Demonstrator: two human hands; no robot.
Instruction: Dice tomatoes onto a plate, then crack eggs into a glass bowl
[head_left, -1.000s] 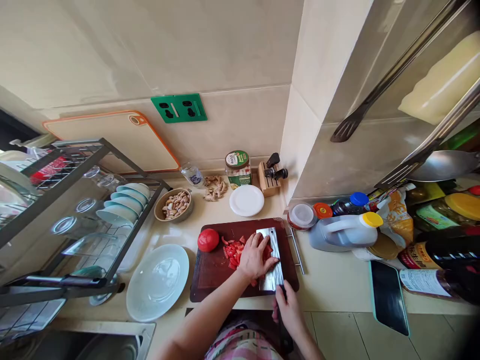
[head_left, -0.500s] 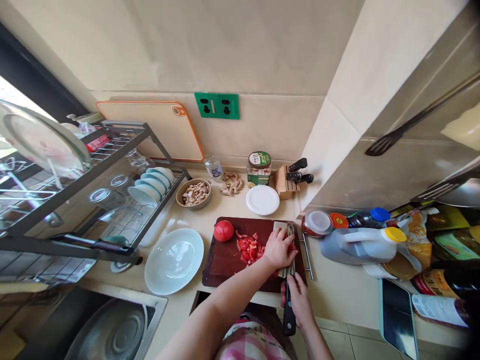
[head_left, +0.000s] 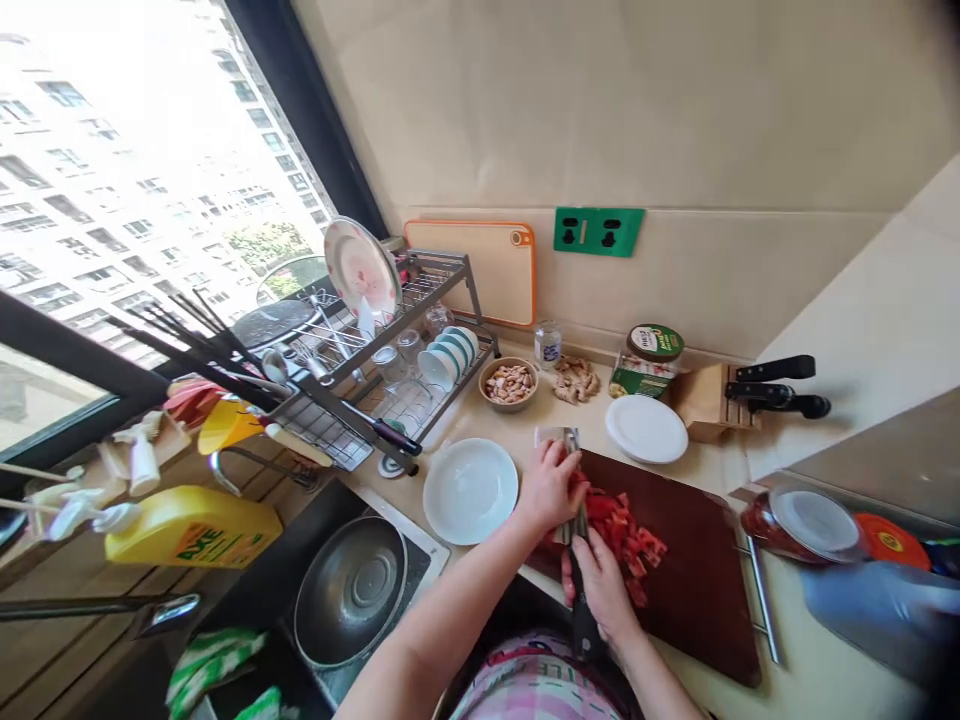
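A cleaver with a black handle (head_left: 584, 625) is in my right hand (head_left: 604, 588), its fingers wrapped round the grip. My left hand (head_left: 551, 487) lies over the steel blade (head_left: 559, 435), fingers bent over it and fingertips partly hidden. Red bits show beside the blade, under the left hand. Chopped tomato (head_left: 626, 535) lies in a loose pile on the dark red cutting board (head_left: 709, 570), right of the blade. Close by on the left, a white plate (head_left: 471, 490) sits on the counter. No whole tomato shows; my left hand covers part of that side.
Behind the board are a bowl of garlic (head_left: 508, 384), ginger (head_left: 576, 380), a small white plate (head_left: 646, 429) and a knife block (head_left: 701, 400). A dish rack (head_left: 450, 400) stands left, above a sink holding a pan (head_left: 352, 590). Sauce containers (head_left: 814, 525) line the right.
My view has swung left, bringing the window and sink in. Both hands and the cleaver have moved left across the board, from right of the chopped tomato to its left, nearer the white plate.
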